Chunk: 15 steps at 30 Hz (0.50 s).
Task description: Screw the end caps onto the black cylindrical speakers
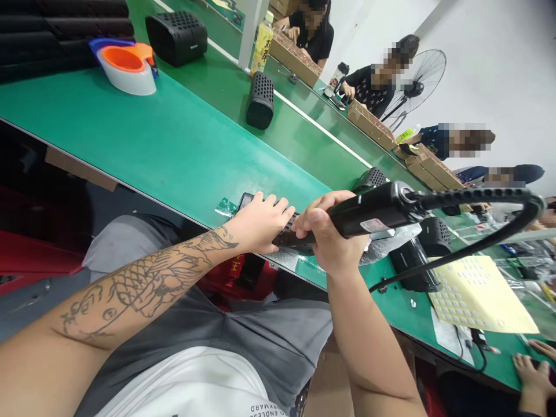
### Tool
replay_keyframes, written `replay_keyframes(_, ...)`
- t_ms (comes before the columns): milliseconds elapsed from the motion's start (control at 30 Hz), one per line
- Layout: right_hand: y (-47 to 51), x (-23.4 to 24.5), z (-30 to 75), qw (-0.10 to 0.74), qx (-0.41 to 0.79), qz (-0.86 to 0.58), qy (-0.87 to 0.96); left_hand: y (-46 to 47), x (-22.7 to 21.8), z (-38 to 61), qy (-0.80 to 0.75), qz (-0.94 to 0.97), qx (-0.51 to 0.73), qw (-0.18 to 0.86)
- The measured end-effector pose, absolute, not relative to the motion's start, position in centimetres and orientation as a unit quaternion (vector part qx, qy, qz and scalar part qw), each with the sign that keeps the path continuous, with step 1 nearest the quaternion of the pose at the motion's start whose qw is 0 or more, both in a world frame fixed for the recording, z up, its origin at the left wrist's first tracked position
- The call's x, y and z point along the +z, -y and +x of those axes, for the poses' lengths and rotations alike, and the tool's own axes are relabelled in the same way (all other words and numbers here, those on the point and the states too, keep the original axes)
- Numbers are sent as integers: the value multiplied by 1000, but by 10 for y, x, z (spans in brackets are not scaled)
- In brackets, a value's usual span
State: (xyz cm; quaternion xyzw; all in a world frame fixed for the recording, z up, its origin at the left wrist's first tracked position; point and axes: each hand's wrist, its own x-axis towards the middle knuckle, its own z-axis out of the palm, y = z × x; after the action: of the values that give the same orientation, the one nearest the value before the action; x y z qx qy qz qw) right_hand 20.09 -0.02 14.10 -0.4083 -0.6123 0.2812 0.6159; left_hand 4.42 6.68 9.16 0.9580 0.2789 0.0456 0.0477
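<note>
My left hand is laid over a black case with a perforated face, fingers across its top and thumb at the near side, gripping it at the table's front edge. In my right hand is a black corded electric screwdriver, its thick cable looping back from the rear end. The fingers wrap round the front of the tool, close to the right end of the case. Its tip is hidden behind the hand. Clear plastic film lies beside the case.
Similar black perforated units stand on the green table, one beyond my hands and another further left. At left is a tape dispenser. A yellow sticker sheet lies right. Co-workers sit opposite; another person's hand shows at lower right.
</note>
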Motion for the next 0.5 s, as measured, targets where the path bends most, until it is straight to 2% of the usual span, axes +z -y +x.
replay_keyframes(133,4,146,202,617,288,-402,612,-66,92,44,-282,957,42,46)
replay_keyframes(233,7,159,214,667,254,-400,575,-65,94,45,-291,955,35,37)
replay_keyframes(367,4,178,263,751,79,-453,473,-61,95,52,-297,954,23,31)
replay_keyframes(500,-3,176,333,711,-91,-565,408,-56,96,61,-302,953,12,30)
